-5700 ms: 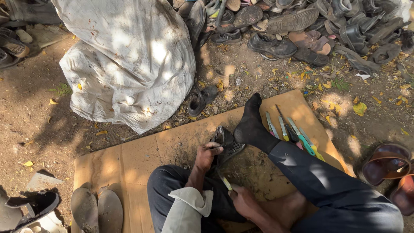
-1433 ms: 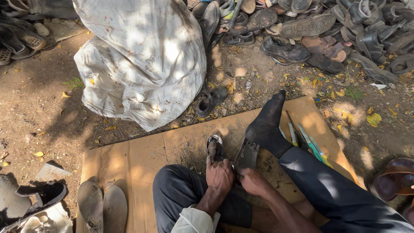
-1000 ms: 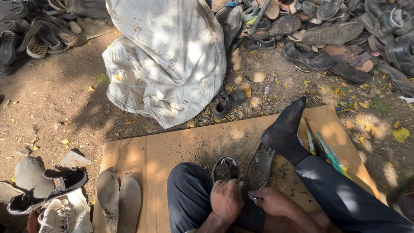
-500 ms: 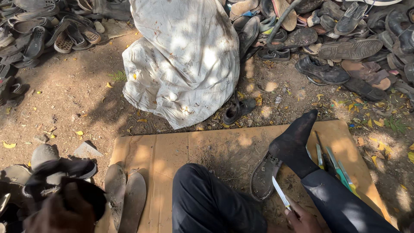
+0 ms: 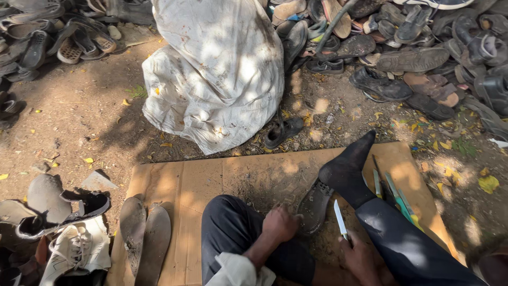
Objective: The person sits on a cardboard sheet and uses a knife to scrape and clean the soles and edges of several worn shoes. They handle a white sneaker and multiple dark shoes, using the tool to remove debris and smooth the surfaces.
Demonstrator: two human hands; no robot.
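My right hand [image 5: 361,258] grips a small knife [image 5: 339,219] with its pale blade pointing up, beside my right leg. A worn dark shoe sole [image 5: 314,207] lies on the brown cardboard sheet [image 5: 211,175], its upper end pinned under my foot in a black sock [image 5: 346,170]. Fingers curled and nothing visible in them, my left hand [image 5: 280,224] rests on my left knee right next to the sole's lower edge. The knife blade stands just right of the sole.
A large dirty white sack [image 5: 217,74] stands behind the cardboard, a black shoe [image 5: 283,131] at its foot. Heaps of old footwear [image 5: 418,58] fill the back. Two loose insoles [image 5: 145,238] and several shoes [image 5: 63,212] lie at left. Green-handled tools [image 5: 397,191] lie right of my foot.
Earlier both hands were on the sole. Half a second ago a hand was down by the shoes at far left; now my left hand is at my knee. My right hand keeps the knife.
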